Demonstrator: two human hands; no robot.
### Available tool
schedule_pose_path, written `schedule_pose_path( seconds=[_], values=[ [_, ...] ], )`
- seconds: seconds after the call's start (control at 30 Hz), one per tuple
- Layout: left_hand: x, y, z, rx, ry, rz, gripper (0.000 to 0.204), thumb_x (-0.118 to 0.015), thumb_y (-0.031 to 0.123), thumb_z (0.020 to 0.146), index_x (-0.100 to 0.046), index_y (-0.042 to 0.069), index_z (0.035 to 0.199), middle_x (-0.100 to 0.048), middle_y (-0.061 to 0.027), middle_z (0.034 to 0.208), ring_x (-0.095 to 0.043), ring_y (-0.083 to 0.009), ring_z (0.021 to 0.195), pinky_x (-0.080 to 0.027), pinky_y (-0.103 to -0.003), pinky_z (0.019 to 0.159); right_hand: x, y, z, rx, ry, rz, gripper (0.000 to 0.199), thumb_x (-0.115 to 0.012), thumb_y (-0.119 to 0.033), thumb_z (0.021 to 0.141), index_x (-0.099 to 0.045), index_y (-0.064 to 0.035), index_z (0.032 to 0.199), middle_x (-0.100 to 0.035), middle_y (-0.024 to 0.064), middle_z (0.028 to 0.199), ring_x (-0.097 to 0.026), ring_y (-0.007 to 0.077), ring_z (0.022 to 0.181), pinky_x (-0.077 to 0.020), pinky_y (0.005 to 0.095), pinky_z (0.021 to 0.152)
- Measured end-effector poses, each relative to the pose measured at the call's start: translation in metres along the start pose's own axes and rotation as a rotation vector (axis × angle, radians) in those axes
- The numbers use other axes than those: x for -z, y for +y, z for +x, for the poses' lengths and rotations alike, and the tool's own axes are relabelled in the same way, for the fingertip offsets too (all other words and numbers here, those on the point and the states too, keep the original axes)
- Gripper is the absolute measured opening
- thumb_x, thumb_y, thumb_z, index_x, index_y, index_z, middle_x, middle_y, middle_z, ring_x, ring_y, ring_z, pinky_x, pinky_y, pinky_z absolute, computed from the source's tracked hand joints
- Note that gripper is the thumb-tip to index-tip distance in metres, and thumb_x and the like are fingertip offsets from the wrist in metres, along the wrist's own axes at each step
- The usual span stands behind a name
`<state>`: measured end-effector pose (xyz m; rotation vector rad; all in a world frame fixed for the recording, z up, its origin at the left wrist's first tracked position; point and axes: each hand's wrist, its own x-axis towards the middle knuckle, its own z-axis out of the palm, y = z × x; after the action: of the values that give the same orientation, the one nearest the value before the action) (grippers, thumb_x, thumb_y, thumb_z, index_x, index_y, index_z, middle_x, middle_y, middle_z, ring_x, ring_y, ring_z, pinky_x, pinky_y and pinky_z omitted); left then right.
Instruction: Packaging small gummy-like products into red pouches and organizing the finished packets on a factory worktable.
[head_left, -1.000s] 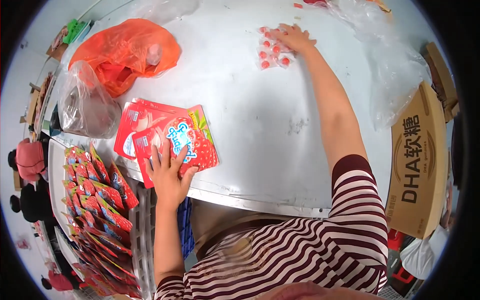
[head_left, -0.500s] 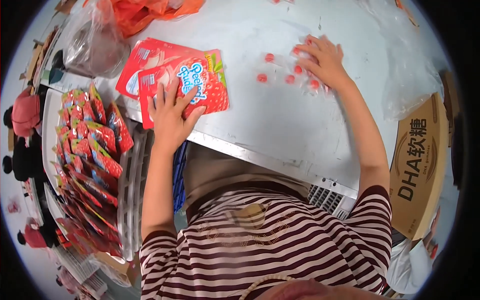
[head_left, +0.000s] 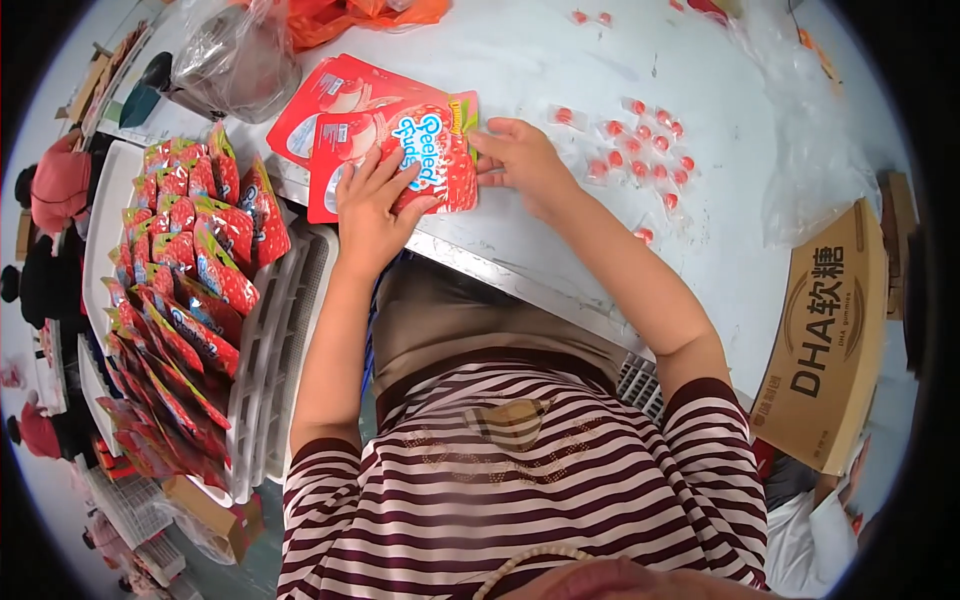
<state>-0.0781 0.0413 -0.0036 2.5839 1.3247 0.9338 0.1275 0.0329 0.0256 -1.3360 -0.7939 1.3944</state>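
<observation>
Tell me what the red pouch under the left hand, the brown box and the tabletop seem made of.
Red pouch: probably smooth plastic film, being thin, flat and printed.
Brown box: likely cardboard, given its matte tan sides.
Tabletop: perhaps metal or laminate; its smooth, pale sheen leaves that open.

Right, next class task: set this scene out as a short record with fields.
Left hand: spread on the top red pouch
Right hand: at that pouch's right edge
Beneath: another red pouch
Sweets: small, red, clear-wrapped, scattered on the table
Left side: tray holding many filed pouches
Right side: brown carton
</observation>
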Motion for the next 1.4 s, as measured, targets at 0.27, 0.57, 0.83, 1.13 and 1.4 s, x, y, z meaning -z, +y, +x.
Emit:
schedule_pose_path(
  seconds=[0.27,0.57,0.83,1.13,1.4],
  values=[
    [0.018,0.019,0.004,0.065,0.122,-0.135,0.045,-0.077,0.03,0.064,-0.066,0.008,0.101,-0.06,-0.0116,0.108,-0.049,-0.0297,0.109,-0.033,-0.044,0.096,-0.014,-0.009,-0.011,0.062,-0.114,-0.023,0.025,-0.066,-0.022,0.081,-0.062,0.0021,0.083,-0.061,0.0058,0.07,-0.058,0.0102,0.061,-0.0492,0.0239,0.055],
    [0.049,0.052,-0.012,0.475,0.09,-0.759,0.018,-0.072,0.011,0.073,-0.057,0.002,0.077,-0.058,-0.0067,0.076,-0.055,-0.0169,0.068,-0.045,-0.028,0.061,-0.041,-0.016,-0.046,0.125,-0.243,-0.266,0.02,-0.067,-0.022,0.08,-0.058,-0.0049,0.075,-0.054,-0.0018,0.068,-0.047,0.0049,0.061,-0.0369,0.0222,0.053],
    [0.082,0.089,-0.012,0.418,-0.027,-0.812,0.034,-0.075,0.016,0.067,-0.05,0.004,0.087,-0.053,-0.0056,0.072,-0.053,-0.0178,0.062,-0.043,-0.031,0.057,-0.025,-0.011,-0.058,0.197,-0.196,-0.192,0.023,-0.06,-0.015,0.087,-0.047,-0.01,0.068,-0.049,-0.0049,0.067,-0.041,0.0021,0.058,-0.0324,0.0176,0.051],
    [0.066,0.061,-0.03,0.295,0.068,-0.724,0.026,-0.07,0.006,0.073,-0.045,0.005,0.079,-0.048,-0.0031,0.064,-0.046,-0.0089,0.058,-0.038,-0.024,0.053,-0.049,-0.004,-0.059,0.094,-0.379,0.041,0.013,-0.06,-0.017,0.088,-0.056,-0.007,0.081,-0.058,-0.0006,0.079,-0.051,0.0043,0.07,-0.0398,0.0196,0.065],
    [0.09,0.06,-0.036,0.172,0.269,-0.985,0.008,-0.06,0.002,0.08,-0.054,0.004,0.085,-0.048,-0.0007,0.068,-0.05,-0.007,0.068,-0.04,-0.025,0.057,-0.031,-0.007,-0.063,0.32,-0.281,-0.312,0.004,-0.058,-0.006,0.084,-0.056,-0.0042,0.08,-0.051,-0.0046,0.073,-0.042,0.0026,0.065,-0.035,0.0187,0.06]
  ],
)
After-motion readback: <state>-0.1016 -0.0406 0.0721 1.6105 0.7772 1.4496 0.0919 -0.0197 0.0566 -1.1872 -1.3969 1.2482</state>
